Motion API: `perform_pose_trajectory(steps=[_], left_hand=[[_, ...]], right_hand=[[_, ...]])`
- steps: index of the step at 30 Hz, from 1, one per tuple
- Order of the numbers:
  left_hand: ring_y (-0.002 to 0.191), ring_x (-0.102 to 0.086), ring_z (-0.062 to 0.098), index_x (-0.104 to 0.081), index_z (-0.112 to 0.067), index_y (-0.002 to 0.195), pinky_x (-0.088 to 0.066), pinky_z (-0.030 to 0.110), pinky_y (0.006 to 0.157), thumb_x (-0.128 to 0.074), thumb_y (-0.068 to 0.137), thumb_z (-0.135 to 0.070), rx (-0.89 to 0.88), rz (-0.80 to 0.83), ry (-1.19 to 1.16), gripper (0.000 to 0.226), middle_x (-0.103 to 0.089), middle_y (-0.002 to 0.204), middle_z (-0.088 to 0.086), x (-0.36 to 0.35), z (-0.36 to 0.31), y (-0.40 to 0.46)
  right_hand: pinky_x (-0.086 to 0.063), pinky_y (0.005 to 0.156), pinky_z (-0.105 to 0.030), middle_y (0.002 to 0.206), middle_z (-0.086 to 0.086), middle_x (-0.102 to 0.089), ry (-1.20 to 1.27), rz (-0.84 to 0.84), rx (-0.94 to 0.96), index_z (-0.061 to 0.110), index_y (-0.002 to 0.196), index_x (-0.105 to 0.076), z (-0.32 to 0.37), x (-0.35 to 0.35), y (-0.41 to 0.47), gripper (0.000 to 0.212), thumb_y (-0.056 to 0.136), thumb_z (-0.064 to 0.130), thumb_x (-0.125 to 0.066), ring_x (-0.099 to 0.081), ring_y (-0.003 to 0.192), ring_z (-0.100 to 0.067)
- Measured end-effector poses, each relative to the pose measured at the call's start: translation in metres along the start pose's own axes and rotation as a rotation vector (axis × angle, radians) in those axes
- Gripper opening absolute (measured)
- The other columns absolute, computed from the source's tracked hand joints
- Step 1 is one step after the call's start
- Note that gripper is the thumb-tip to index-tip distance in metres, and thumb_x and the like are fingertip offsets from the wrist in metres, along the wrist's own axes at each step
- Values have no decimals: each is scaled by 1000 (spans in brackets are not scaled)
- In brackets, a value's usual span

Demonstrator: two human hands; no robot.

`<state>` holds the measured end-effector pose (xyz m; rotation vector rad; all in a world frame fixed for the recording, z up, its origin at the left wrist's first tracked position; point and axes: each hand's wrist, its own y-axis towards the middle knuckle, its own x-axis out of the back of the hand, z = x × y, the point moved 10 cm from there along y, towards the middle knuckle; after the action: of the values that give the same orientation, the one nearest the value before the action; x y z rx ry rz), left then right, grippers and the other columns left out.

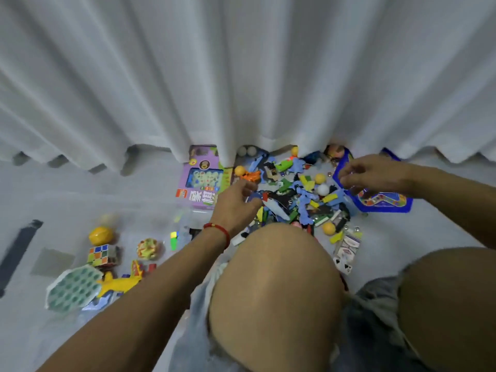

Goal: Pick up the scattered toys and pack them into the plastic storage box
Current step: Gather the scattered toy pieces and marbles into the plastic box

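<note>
I'm crouched on the pale grey floor [80,183], both bare knees in shot. My left hand [236,202], w/ a red string bracelet [218,232] on the wrist, is down at the near-left edge of the heap of small mixed-colour plastic toy pieces [292,194]; fingers curled into the pieces, but can't tell if they're actually holding one. My right hand [373,174] hovers over the heap's right side, above the blue hexagonal game board [386,204]; fingers bent, tips together as if pinching sth tiny — too blurred to say.

The clear plastic storage box [150,232] sits to my left, beside the purple boxed toy set [200,181]. In it, I think: yellow ball [101,235], multicolour puzzle cube [102,254], teal pop-bubble mat [72,288], yellow toy plane [118,284].

White curtain [241,76] hangs behind, hem touching the heap. Playing cards [346,251] lie by my right knee.
</note>
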<state>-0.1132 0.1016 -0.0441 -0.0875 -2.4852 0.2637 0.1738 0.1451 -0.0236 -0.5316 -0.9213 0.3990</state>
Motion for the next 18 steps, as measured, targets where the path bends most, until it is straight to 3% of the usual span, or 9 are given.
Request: perform_pose_trajectory(steps=[3,5,8,12,15,18], left_hand=[[99,-61,21,-60,-17,117,-51,35,85,-64,88,-22,29,144,55,29,-62,114,5,-52,5,14],[95,-60,20,-59,-18,118,-51,32,80,-64,88,-24,32,216,93,31,-60,116,5,-85,12,22],[93,-59,21,-59,-19,118,-46,28,75,-66,86,-25,26,297,173,33,-60,115,4,-132,21,32],[98,-58,32,-60,-15,120,-48,35,76,-56,86,-8,-17,358,370,36,-60,113,14,-189,41,45],[98,-53,38,-59,-9,121,-43,36,72,-59,82,-3,-145,331,522,39,-52,112,19,-216,49,56],[95,-52,39,-56,-7,122,-51,46,70,-61,88,-12,-342,312,627,35,-48,114,19,-240,46,63]], right_hand=[[-56,78,-41,101,-7,-66,42,-25,-93,15,108,-65,-57,-25,12,18,94,25,-63,-65,86,-21],[-49,79,-37,105,-7,-63,14,-48,-148,11,107,-67,-93,-48,23,20,91,24,-67,-61,87,-20],[-40,84,-30,121,-14,-58,-20,-67,-273,8,118,-58,-147,-92,38,38,88,28,-70,-56,113,-30],[-44,99,-45,137,-24,-37,187,-211,-485,10,142,-34,-208,-147,55,82,79,38,-78,-46,120,-44],[-46,91,-48,136,-21,-30,112,-387,-524,17,144,-29,-212,-160,62,87,76,40,-79,-40,117,-45],[-48,85,-51,138,-21,-26,-22,-452,-533,16,147,-26,-213,-166,68,91,77,36,-79,-35,121,-42]])
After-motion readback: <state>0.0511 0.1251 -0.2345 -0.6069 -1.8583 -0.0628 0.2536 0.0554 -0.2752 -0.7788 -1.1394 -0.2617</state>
